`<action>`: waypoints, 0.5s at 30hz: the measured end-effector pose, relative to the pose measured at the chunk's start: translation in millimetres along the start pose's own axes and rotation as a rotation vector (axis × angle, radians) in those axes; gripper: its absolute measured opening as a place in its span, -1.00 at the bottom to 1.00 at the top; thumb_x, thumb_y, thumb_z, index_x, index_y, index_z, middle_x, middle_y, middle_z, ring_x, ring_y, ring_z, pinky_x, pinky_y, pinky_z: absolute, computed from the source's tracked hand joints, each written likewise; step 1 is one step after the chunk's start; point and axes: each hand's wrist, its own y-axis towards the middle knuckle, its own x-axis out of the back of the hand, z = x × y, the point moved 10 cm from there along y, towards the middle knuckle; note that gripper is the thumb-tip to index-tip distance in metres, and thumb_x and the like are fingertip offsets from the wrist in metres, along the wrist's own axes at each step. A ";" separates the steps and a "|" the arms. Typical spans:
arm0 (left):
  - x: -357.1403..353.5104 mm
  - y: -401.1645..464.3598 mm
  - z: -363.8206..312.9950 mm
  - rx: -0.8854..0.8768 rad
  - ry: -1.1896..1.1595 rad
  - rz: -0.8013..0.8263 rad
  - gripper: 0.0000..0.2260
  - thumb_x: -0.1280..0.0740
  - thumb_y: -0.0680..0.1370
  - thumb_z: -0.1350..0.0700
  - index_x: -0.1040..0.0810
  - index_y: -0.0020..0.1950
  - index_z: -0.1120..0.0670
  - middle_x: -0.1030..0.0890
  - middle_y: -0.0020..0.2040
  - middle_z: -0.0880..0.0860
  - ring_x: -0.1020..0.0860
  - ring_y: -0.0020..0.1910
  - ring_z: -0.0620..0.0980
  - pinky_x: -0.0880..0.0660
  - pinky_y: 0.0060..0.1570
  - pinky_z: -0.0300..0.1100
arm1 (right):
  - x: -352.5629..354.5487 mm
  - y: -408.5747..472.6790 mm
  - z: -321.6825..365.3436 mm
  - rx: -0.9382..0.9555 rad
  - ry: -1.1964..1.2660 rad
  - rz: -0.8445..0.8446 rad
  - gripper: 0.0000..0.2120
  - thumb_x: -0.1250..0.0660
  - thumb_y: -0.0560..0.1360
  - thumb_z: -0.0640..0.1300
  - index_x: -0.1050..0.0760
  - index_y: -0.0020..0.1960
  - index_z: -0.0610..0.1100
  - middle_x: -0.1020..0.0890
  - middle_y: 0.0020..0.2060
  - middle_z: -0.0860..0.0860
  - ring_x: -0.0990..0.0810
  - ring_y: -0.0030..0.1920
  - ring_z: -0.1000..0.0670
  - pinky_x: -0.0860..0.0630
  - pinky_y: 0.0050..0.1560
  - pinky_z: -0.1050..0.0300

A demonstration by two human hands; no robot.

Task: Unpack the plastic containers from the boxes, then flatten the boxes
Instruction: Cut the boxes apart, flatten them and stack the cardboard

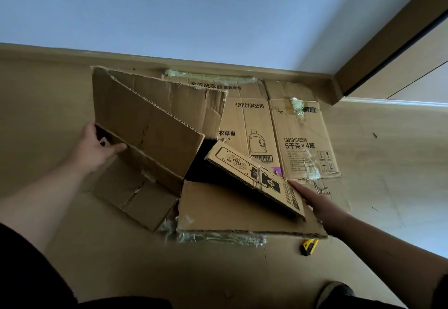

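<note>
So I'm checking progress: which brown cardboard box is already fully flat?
The printed detergent box against the wall lies flat; the plain box in both hands has panels raised.

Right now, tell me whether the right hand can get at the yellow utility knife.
Probably yes. The utility knife lies uncovered on the floor beside the box, just below the right hand, which only touches a flap with straight fingers.

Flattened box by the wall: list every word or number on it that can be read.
"100101043516": flattened box, top of the middle panel.
"100101043516": right panel.
"5千克 × 4瓶": right panel, below that number.
"衣草香": left of the bottle drawing.
Top-edge line, barcode digits and small print: too blurred.
</note>
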 end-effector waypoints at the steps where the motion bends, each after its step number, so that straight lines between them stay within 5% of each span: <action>1: -0.2 -0.3 -0.7 -0.010 0.004 0.003 -0.36 -0.55 0.39 0.24 -0.31 0.36 0.12 -0.49 0.35 0.18 -0.44 0.35 0.15 -0.35 0.37 0.10 | 1.2 4.3 4.6 -0.029 0.107 -0.039 -0.54 -0.35 0.56 -0.07 -0.43 0.38 0.30 -0.58 0.25 0.09 -0.54 0.28 0.00 -0.52 0.25 0.00; 3: 3.1 -4.7 -7.2 -0.029 0.024 -0.010 -0.40 -0.54 0.38 0.29 -0.35 0.33 0.10 -0.50 0.31 0.18 -0.45 0.31 0.16 -0.36 0.33 0.06 | 13.0 20.5 -5.1 -0.032 0.117 -0.140 -0.74 -0.40 0.50 0.05 -0.62 0.17 0.04 -0.68 0.04 -0.06 -0.65 0.05 -0.09 -0.54 0.21 -0.19; 5: 8.9 -6.0 -15.0 -0.049 0.038 -0.038 -0.46 -0.56 0.36 0.27 -0.39 0.21 0.00 -0.52 0.25 0.15 -0.48 0.28 0.16 -0.39 0.26 0.00 | 20.4 30.6 -14.9 -0.019 0.094 -0.170 -0.50 -0.42 0.41 0.27 -0.62 0.11 -0.11 -0.67 -0.03 -0.06 -0.62 -0.03 -0.10 -0.53 0.21 -0.22; 6: 11.9 -8.6 -21.1 -0.045 0.040 -0.054 -0.50 -0.57 0.37 0.25 -0.40 0.16 -0.02 -0.53 0.21 0.12 -0.49 0.24 0.12 -0.40 0.21 -0.03 | 28.1 30.8 -6.4 0.027 0.061 -0.218 -0.48 -0.45 0.38 0.30 -0.61 0.13 -0.08 -0.65 -0.02 -0.02 -0.60 0.00 -0.08 -0.53 0.21 -0.20; 9: 26.1 -12.1 -44.0 -0.084 0.040 -0.135 -0.49 -0.57 0.38 0.13 -0.42 0.23 0.06 -0.55 0.19 0.07 -0.49 0.18 0.03 -0.43 0.19 0.00 | 66.6 17.9 26.4 0.186 0.068 -0.408 -0.84 -0.48 0.48 0.02 -0.54 0.02 0.13 -0.62 -0.04 0.05 -0.58 0.02 0.02 -0.53 0.12 -0.07; 12: 48.1 -16.6 -66.0 -0.117 0.051 -0.250 -0.51 -0.56 0.40 0.05 -0.41 0.22 0.06 -0.54 0.16 0.04 -0.49 0.15 0.03 -0.44 0.19 0.02 | 97.9 7.6 51.2 0.211 0.304 -0.448 -0.42 -0.51 0.18 0.42 -0.60 0.05 0.08 -0.68 -0.01 -0.01 -0.63 0.09 -0.07 -0.59 0.08 -0.15; 15: 61.8 -22.7 -87.3 -0.158 0.054 -0.307 -0.55 -0.56 0.39 -0.02 -0.39 0.12 -0.01 -0.53 0.11 0.02 -0.49 0.09 0.05 -0.46 0.13 0.04 | 116.6 3.9 70.2 0.299 0.470 -0.448 -0.21 -0.55 0.00 0.46 -0.59 0.06 0.00 -0.72 -0.02 0.01 -0.66 0.07 -0.06 -0.61 0.00 -0.08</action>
